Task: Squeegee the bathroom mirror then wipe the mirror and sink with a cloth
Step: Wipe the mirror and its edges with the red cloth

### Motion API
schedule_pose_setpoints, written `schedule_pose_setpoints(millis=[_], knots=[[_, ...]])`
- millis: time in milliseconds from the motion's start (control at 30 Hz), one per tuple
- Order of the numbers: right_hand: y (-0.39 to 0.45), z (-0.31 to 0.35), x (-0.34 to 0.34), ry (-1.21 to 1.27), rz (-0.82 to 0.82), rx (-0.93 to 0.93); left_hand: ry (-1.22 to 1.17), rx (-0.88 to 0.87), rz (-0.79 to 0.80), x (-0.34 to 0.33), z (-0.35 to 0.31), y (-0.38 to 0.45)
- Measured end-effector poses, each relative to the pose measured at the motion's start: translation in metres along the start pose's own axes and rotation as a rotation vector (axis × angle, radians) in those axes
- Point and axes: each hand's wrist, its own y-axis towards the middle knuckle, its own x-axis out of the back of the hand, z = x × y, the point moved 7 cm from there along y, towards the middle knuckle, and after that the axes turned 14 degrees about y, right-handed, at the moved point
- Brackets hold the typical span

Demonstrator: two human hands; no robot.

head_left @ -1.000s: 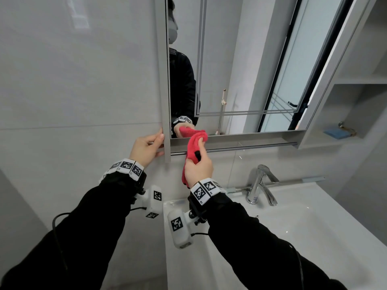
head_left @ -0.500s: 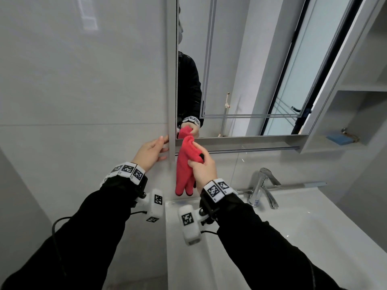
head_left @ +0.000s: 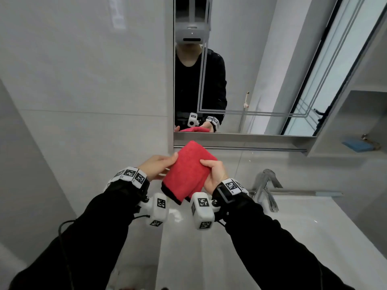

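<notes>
A folded red cloth with a dark hem hangs between both hands, just below the mirror's bottom rail. My left hand pinches its left edge. My right hand grips its right side. The mirror fills the upper middle and reflects a person in black and the cloth. The white sink lies below and to the right, under my right forearm. No squeegee is in view.
A chrome faucet stands at the back of the sink. An open shelf at the right holds a blue sponge. A grey tiled wall fills the left side. A metal rail runs under the mirror.
My left hand left the mirror's edge and took hold of the cloth. My right hand lowered the cloth off the mirror, and it is now spread flatter between both hands.
</notes>
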Motion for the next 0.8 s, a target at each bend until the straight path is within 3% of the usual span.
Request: schedule_pose_setpoints(millis=[233, 367, 633, 733, 800], knots=[[-0.023, 0.028, 0.018, -0.027, 0.24, -0.196, -0.172, 0.027, -0.111, -0.048, -0.016, -0.005], [-0.032, 0.047, 0.024, -0.094, 0.363, -0.164, -0.253, 0.054, -0.163, -0.077, -0.03, -0.005], [-0.028, 0.062, 0.053, -0.246, 0.337, -0.108, -0.435, 0.071, -0.312, -0.102, -0.048, -0.018], [-0.024, 0.068, 0.052, -0.31, 0.291, 0.0, -0.33, 0.11, -0.322, -0.1, -0.05, -0.024], [-0.023, 0.077, 0.045, -0.477, 0.265, 0.139, -0.222, 0.144, -0.309, -0.095, -0.047, -0.026]])
